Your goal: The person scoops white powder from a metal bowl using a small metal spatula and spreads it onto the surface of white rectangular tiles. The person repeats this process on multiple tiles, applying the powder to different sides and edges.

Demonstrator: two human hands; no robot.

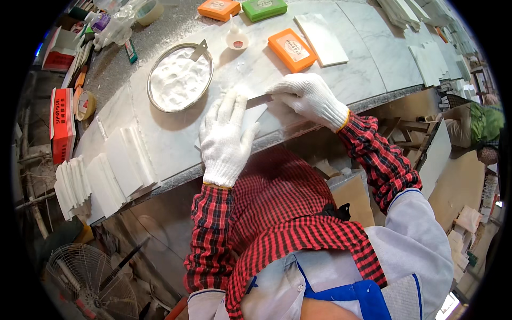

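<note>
White knit gloves cover both hands. My left hand [226,138] lies flat with its fingers stretched out, on a white tile piece [255,114] near the table's front edge; most of that piece is hidden beneath it. Closed fingers of my right hand [312,100] grip a thin, flat metal scraper blade [259,101], which reaches left to my left hand's fingers. Just beyond my left hand stands a round metal bowl [150,81] of white powder or paste, with a small metal spatula [199,50] at its rim. A small squeeze bottle [237,39] is behind the blade.
An orange block [292,50] and a white tile [321,40] lie beyond my right hand. Tile stacks line the left front edge [128,160] and far right. Red boxes [63,125] and tape rolls sit left. A fan [93,277] is below left; another person [480,125] is at right.
</note>
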